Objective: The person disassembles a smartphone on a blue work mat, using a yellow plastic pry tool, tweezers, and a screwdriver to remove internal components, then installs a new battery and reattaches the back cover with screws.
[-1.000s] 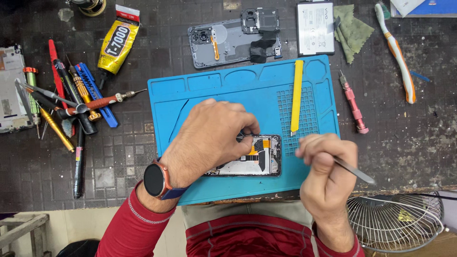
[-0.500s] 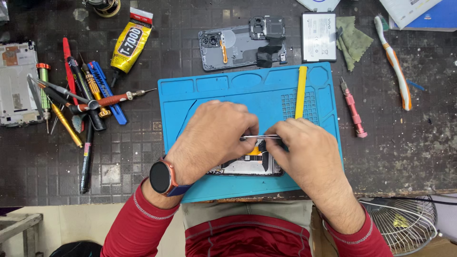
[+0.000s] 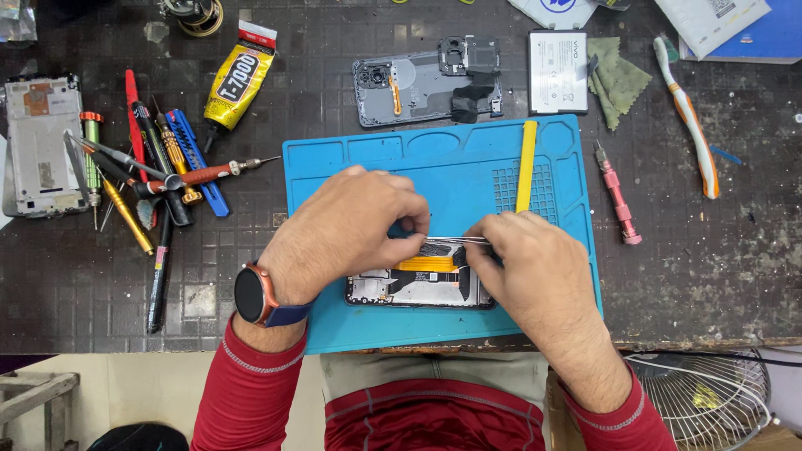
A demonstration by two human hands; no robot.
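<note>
Your left hand (image 3: 351, 230) pressing on the opened phone (image 3: 422, 280) on the blue mat (image 3: 376, 159), fingers curled, your right hand (image 3: 526, 263) pinching tweezers (image 3: 455, 240) over it

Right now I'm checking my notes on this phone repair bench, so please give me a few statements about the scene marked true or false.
1. The opened phone lies on the blue work mat. True.
2. The left hand wears a watch at the wrist. True.
3. The yellow pry tool is held in the right hand. False: it lies free on the mat, above that hand; the right hand holds thin metal tweezers over the phone.
4. The pink screwdriver lies on the mat. False: it lies on the dark bench, right of the mat.
5. The yellow glue tube lies off the mat, up and to its left. True.
</note>
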